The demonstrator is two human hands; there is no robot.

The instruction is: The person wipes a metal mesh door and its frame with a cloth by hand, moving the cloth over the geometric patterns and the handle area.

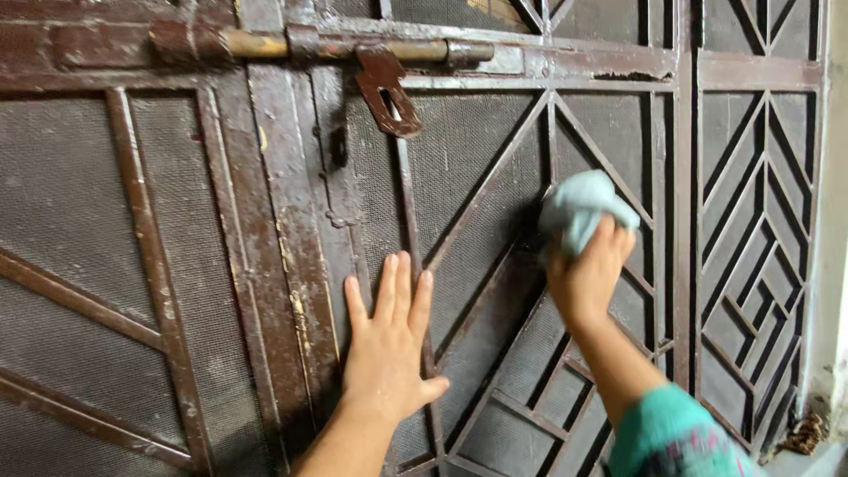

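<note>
A brown, rusty metal door (291, 265) with wire mesh and slanted bars fills the view. My left hand (389, 340) lies flat on it, fingers spread and pointing up, just right of the middle frame post. My right hand (587, 274) is raised further right and grips a bunched light blue cloth (579, 208), which presses against the mesh (477, 159) between the bars. A teal sleeve covers my right forearm at the lower right.
A sliding bolt latch (353, 49) with a hanging hasp plate (389, 93) runs across the top of the door. A narrower grille panel (755, 238) stands to the right. A pale wall edge (835, 221) borders the far right, with debris at its foot.
</note>
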